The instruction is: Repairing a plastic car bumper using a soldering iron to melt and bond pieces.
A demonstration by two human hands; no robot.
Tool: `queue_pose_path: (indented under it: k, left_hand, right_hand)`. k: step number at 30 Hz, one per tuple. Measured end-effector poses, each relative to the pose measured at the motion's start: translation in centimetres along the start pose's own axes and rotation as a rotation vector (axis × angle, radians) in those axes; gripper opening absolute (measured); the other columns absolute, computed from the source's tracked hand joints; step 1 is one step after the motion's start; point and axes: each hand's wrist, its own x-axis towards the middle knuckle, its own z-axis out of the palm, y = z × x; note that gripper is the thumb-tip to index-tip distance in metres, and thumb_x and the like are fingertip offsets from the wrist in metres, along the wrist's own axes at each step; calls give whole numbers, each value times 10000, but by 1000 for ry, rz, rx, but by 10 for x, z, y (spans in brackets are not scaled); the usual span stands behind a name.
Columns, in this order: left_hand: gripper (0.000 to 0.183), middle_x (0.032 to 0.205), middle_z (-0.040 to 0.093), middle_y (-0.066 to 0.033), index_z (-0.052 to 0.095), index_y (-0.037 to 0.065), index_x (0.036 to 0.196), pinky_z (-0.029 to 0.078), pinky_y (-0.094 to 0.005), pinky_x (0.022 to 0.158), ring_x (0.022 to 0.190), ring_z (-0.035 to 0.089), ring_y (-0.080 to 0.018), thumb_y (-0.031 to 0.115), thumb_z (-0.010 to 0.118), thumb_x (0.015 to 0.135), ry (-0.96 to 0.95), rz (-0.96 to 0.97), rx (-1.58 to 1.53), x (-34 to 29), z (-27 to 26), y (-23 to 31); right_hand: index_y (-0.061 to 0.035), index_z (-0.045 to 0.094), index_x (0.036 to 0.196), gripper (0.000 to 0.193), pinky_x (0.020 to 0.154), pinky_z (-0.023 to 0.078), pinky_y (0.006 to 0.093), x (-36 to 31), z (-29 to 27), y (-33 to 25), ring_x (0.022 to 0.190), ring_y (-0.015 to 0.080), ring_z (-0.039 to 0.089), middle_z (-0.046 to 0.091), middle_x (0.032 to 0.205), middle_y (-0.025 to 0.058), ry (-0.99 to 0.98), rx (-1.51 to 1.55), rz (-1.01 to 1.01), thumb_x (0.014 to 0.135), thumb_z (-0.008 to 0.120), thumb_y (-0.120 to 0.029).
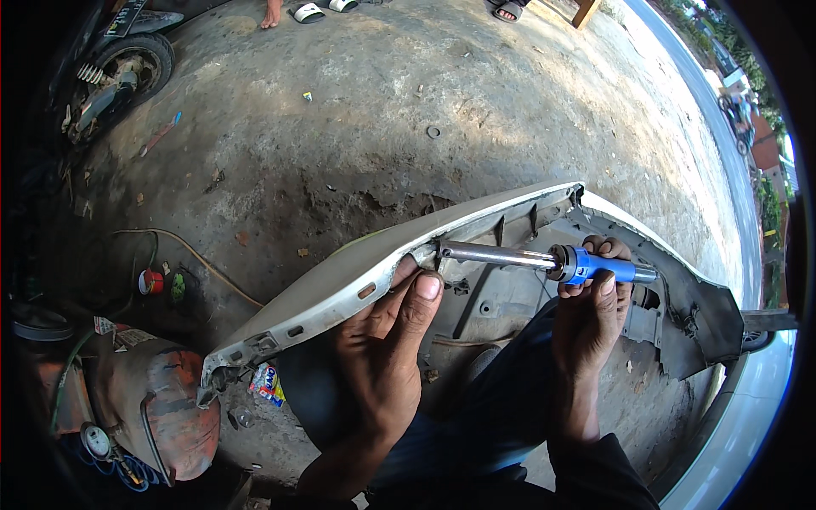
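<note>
My right hand [592, 319] is wrapped around the blue handle [588, 265] of a slim tool [557, 260], thumb on the near side, fingers curled over the far side. My left hand [382, 357] pinches the edge of the pale plastic panel [442, 223] between thumb and fingers, close under the tip of the metal shaft [497, 253]. I can't tell whether that tip touches the plastic.

To do this well, I'd judge, I should brace the rim firmly with my left hand, bring the tip in at a steady low angle and press lightly, without levering. If the shaft is hot, which I can't see, my left thumb is too near; gripping further down the rim, by the 2 slots, would be safer.

The tool sits over the panel's hollow inner side, nearer than its far corner, between the left rim and the dark right-hand wing. Its long axis runs nearly level from left to right, dipping slightly toward the right; the tip points to my left, the handle's tail to my right. The panel's longer arm slants from its near left end up to the far corner, above the bare ground [365, 127].
</note>
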Motion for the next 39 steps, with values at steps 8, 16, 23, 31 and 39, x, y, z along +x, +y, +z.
queue_pose_path:
  k: [8, 16, 23, 31, 39]
  left_hand:
    - [301, 1004, 651, -147, 560, -90, 1145, 451, -230, 874, 963, 603, -143, 50, 600, 881, 25, -9, -21, 0, 0, 0]
    - [303, 995, 655, -144, 561, -94, 1142, 451, -228, 870, 953, 605, -140, 43, 605, 875, 7, 1, -9, 0, 0, 0]
    - [305, 993, 654, -143, 562, -95, 1142, 448, -233, 885, 955, 605, -144, 45, 606, 874, -15, 6, 18, 1, -2, -1]
    - [315, 1012, 649, -145, 557, -94, 1150, 444, -237, 891, 971, 601, -147, 59, 606, 879, -4, 8, -1, 0, -2, -2]
    - [308, 1012, 649, -146, 559, -90, 1151, 447, -238, 889, 971, 600, -147, 57, 600, 883, -6, -1, -6, 0, 0, -1]
  right_hand:
    - [5, 462, 1097, 353, 653, 529, 241, 1, 2, 1, 712, 136, 589, 487, 1044, 138, 46, 17, -21, 864, 650, -182]
    - [9, 434, 1185, 397, 691, 466, 201, 0, -1, 2, 724, 61, 521, 474, 1136, 134, 11, -14, -18, 892, 619, -185]
    - [6, 475, 1092, 340, 654, 525, 228, 1, 2, 0, 753, 135, 572, 481, 1036, 126, 46, 36, -25, 861, 652, -168]
    - [6, 475, 1090, 331, 658, 526, 233, 1, 3, 0, 755, 135, 571, 478, 1039, 122, 41, 39, -21, 863, 648, -162]
    - [2, 458, 1136, 363, 678, 499, 214, 1, 2, 0, 746, 95, 552, 476, 1088, 124, 29, 5, -10, 876, 636, -179]
